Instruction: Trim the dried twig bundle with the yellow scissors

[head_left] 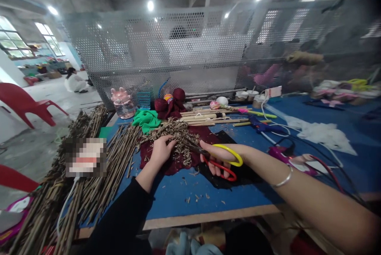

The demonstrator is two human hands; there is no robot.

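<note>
My right hand (218, 160) is closed on a pair of scissors (228, 154) with one yellow and one red handle loop. The dark blades point left into a heap of dried plant pieces (180, 140). At the heap's left side, my left hand (162, 150) pinches some of these brown bits between thumb and fingers; its fingertips are partly hidden. Beneath the heap lies a dark red cloth (149, 158), with a black cloth (212, 179) to its right. Small brown scraps are scattered over the blue tabletop (175, 195) in front.
Bundles of dry stalks (116, 156) lie on the left. Behind are a green cloth (146, 119), a pink-topped bottle (122, 104) and several sticks (199, 118). A blue glue gun (262, 125), cables and a clear plastic bag (324, 134) lie to the right. A perforated screen (184, 48) stands behind.
</note>
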